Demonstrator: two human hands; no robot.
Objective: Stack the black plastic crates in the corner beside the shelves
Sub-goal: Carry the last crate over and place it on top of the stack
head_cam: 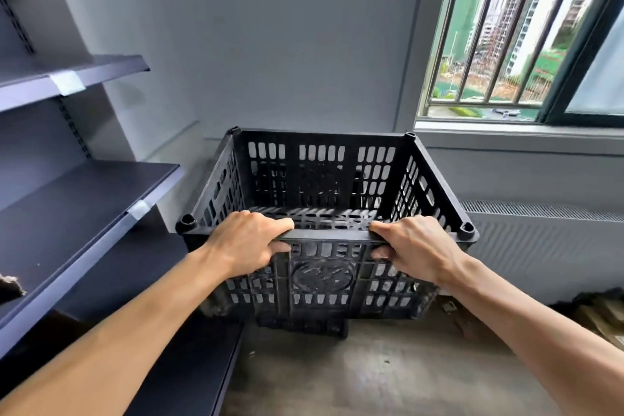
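A black slotted plastic crate (324,179) stands in the corner between the shelves and the window wall, its open top facing me. My left hand (248,243) grips the crate's near rim left of centre, thumb on top and fingers curled under the edge. My right hand (417,246) grips the same rim right of centre in the same way. Below the crate a second black crate (304,326) shows only as a dark strip under its base, so the upper crate appears to sit on it.
Dark metal shelves (84,213) run along the left, close to the crate's left side. A barred window (523,30) and a white radiator (540,246) line the right wall. Cardboard boxes (604,317) lie at the right. Bare concrete floor (371,375) spreads in front.
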